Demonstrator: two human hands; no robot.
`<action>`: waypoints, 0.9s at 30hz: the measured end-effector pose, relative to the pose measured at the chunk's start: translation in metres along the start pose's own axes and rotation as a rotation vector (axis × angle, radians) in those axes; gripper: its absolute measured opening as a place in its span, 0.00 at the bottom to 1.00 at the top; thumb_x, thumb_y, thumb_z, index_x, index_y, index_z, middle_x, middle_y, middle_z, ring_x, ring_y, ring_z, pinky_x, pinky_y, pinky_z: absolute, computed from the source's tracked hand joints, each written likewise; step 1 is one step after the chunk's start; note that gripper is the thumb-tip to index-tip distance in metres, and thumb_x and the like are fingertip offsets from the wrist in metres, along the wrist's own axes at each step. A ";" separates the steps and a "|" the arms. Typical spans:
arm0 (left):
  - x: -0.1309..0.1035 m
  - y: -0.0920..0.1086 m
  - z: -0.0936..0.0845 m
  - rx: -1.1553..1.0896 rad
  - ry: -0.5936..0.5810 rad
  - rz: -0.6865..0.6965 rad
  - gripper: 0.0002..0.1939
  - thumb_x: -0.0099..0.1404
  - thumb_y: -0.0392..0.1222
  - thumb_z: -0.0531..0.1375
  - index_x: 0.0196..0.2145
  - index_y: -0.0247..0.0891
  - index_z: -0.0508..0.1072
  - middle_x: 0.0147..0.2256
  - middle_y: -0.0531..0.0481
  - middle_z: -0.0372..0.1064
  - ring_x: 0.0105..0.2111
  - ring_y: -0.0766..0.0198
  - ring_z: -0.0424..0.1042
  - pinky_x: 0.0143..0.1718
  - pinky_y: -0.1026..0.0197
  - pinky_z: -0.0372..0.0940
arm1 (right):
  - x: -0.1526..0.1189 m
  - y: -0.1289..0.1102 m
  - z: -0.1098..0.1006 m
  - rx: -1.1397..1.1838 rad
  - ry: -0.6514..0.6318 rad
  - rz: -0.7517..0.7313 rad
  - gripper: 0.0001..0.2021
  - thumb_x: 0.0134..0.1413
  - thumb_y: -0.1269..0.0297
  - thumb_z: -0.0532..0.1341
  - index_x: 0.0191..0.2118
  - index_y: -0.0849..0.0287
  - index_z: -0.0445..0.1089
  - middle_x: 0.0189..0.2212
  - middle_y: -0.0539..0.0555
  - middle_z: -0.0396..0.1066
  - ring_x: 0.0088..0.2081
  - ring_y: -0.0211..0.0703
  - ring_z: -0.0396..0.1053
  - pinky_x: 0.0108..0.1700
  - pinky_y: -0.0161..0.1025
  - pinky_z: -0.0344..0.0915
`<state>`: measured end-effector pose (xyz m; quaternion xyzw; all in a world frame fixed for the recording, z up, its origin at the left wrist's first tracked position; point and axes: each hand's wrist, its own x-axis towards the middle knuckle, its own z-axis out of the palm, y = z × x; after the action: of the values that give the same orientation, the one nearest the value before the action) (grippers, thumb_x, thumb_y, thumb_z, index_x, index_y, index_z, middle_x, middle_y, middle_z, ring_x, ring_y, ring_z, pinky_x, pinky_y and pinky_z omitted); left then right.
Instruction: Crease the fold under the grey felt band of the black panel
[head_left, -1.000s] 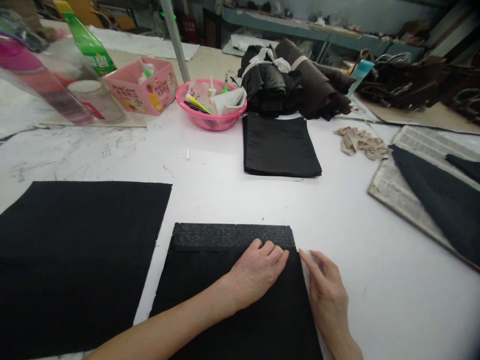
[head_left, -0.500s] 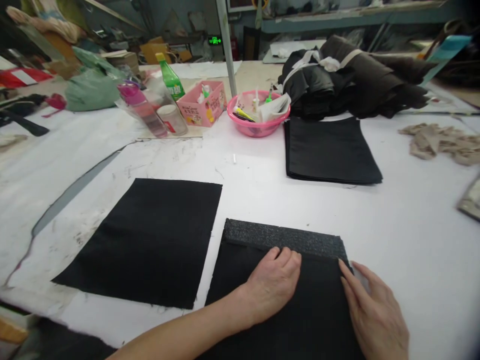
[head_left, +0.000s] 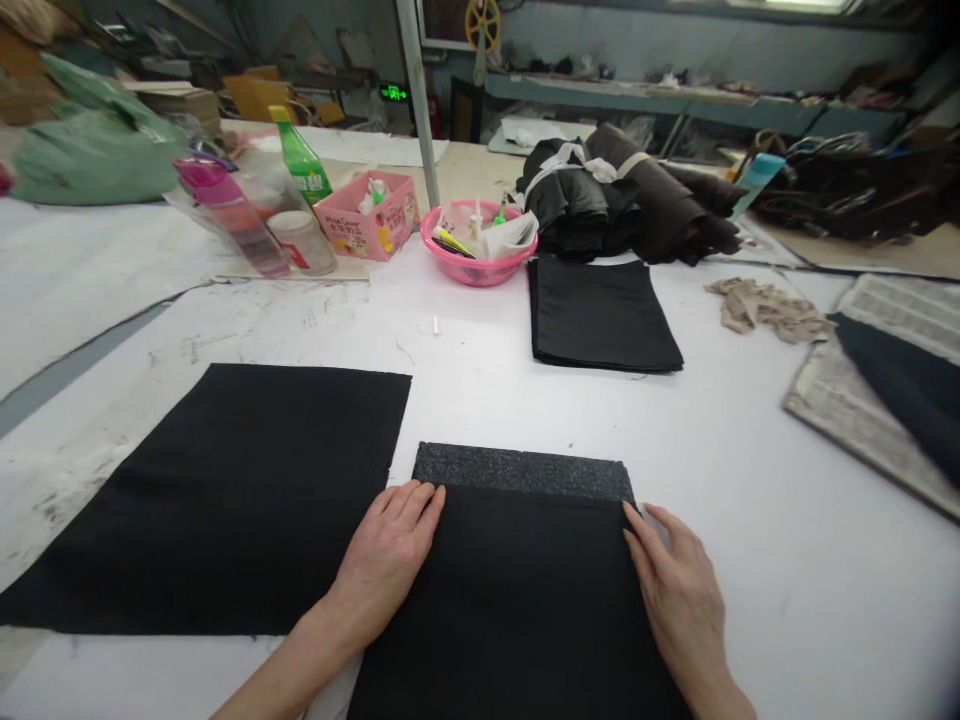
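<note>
A black cloth piece (head_left: pixel 517 600) lies flat in front of me, over a speckled dark grey sheet (head_left: pixel 525 472) that shows as a strip along the far edge. My left hand (head_left: pixel 390 545) has its fingers bent together on the cloth's upper left corner. At the upper right corner, my right hand (head_left: pixel 675 580) pinches the cloth edge between thumb and fingertips, its other fingers resting just outside the edge. Another black cloth piece (head_left: pixel 225 500) is spread on the left, close beside my left hand.
Farther back on the white-covered table (head_left: pixel 480 400) are a stack of black cloth (head_left: pixel 604 315), a pink basin (head_left: pixel 480 268) with small items, a pink box (head_left: pixel 371 215) and bottles. Dark rolled material (head_left: pixel 630 190) lies behind. To the right are beige scraps (head_left: pixel 765 310) and a greyish board (head_left: pixel 817 390).
My left hand has slid left along the cloth's far edge, from its middle to the upper left corner. My right hand stays at the upper right corner. The view has turned right.
</note>
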<state>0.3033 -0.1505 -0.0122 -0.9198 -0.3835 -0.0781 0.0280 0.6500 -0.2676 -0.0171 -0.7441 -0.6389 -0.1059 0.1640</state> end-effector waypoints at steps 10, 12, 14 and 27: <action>0.005 0.003 -0.006 -0.062 0.028 -0.027 0.18 0.66 0.28 0.55 0.54 0.33 0.69 0.47 0.42 0.67 0.49 0.53 0.67 0.53 0.49 0.62 | 0.044 -0.024 -0.008 0.168 -0.253 -0.170 0.07 0.66 0.59 0.55 0.43 0.53 0.68 0.42 0.52 0.69 0.44 0.48 0.65 0.45 0.46 0.62; 0.005 0.003 -0.007 -0.063 0.027 -0.033 0.18 0.66 0.28 0.55 0.53 0.33 0.69 0.46 0.42 0.67 0.49 0.53 0.67 0.53 0.49 0.62 | 0.052 -0.023 -0.008 0.170 -0.332 -0.166 0.05 0.64 0.60 0.57 0.41 0.53 0.68 0.39 0.51 0.69 0.42 0.48 0.65 0.43 0.46 0.61; 0.006 0.003 -0.007 -0.067 0.032 -0.041 0.17 0.67 0.28 0.55 0.52 0.32 0.69 0.45 0.42 0.67 0.48 0.54 0.67 0.52 0.49 0.62 | 0.059 -0.022 -0.009 0.175 -0.402 -0.158 0.03 0.62 0.62 0.59 0.39 0.53 0.68 0.37 0.51 0.68 0.40 0.47 0.64 0.40 0.44 0.61; 0.011 0.002 -0.020 -0.160 -0.005 -0.087 0.10 0.66 0.29 0.55 0.44 0.35 0.71 0.41 0.45 0.67 0.45 0.55 0.68 0.49 0.49 0.64 | 0.071 -0.003 -0.032 0.431 -0.509 0.087 0.15 0.58 0.46 0.59 0.33 0.51 0.71 0.31 0.47 0.72 0.33 0.43 0.68 0.36 0.38 0.61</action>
<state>0.3104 -0.1464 0.0091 -0.9018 -0.4155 -0.1074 -0.0501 0.6597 -0.2143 0.0387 -0.7215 -0.6348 0.2278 0.1570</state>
